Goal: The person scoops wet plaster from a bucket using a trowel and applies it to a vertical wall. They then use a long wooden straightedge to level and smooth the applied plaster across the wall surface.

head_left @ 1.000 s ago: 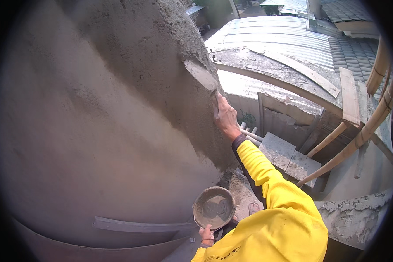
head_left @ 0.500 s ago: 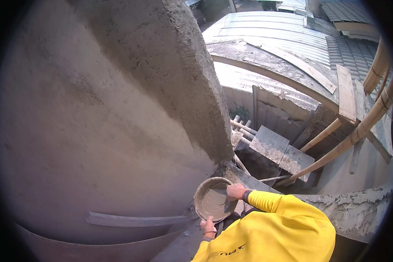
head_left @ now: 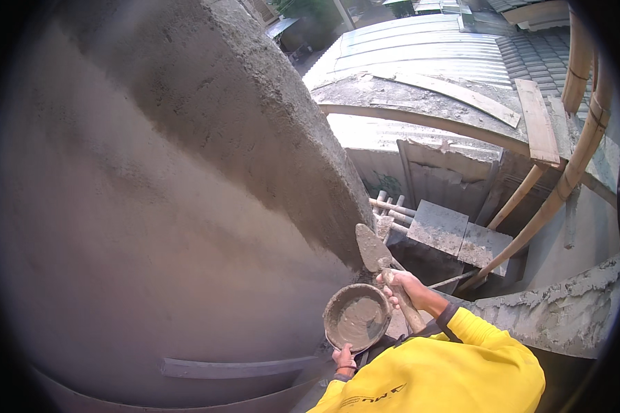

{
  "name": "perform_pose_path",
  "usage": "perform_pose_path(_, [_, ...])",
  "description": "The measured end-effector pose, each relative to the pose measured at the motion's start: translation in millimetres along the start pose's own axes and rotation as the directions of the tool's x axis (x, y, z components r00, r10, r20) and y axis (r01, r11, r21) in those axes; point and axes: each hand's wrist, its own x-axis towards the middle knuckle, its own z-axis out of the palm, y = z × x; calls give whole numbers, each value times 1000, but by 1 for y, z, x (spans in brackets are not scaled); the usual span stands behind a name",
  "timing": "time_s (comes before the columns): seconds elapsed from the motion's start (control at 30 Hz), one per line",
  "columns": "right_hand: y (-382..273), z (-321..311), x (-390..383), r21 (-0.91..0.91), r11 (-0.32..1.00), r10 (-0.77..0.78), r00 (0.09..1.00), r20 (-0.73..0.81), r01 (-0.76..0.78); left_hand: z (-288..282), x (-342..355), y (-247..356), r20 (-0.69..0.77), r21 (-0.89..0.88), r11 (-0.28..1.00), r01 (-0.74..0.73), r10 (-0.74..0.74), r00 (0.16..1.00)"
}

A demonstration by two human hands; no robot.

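Low in view, my left hand (head_left: 343,358) grips the near rim of a round, mortar-crusted bowl (head_left: 357,315) with wet grey mortar inside. Just right of it, my right hand (head_left: 403,289) is closed round the handle of a mortar-coated trowel (head_left: 372,248), whose blade points up and left beside the wall's lower corner. The rough plastered wall (head_left: 158,220) fills the left side, with a darker, damp band (head_left: 227,144) along its edge.
Bamboo poles (head_left: 565,189) curve along the right. Below are two grey slabs (head_left: 434,224), several pipes (head_left: 393,213) and a rough mortar ledge (head_left: 565,313). Loose boards (head_left: 539,120) lie near corrugated roofing (head_left: 399,48). A long pale strip (head_left: 234,368) sits at the wall's foot.
My right hand has come down from the upper wall edge to the bowl, then risen slightly to its right with the trowel upright. My left hand and bowl have shifted slightly rightward in view.
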Motion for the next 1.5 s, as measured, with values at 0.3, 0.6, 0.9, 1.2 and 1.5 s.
perform_pose_path(0.3, [-133, 68, 81, -534, 78, -925, -138, -353, 842, -9, -8, 12, 7, -9, 997, -72, 72, 997])
perform_pose_path(0.6, [23, 35, 150, -936, 324, -583, 809, -80, 140, -31, -32, 6, -56, -31, 987, -159, 157, 986])
perform_pose_path(0.9, [22, 60, 255, -98, 919, -392, 854, -342, 383, -52, -57, 15, -248, 15, 996, 87, -80, 965])
perform_pose_path(1.2, [62, 5, 113, -945, -197, -207, 931, 299, 260, -46, -41, 1, -241, -84, 996, 17, -37, 970])
perform_pose_path(1.5, [138, 23, 151, -802, -549, 167, 971, 171, 236, -15, -43, -9, -79, -217, 976, 8, -26, 996])
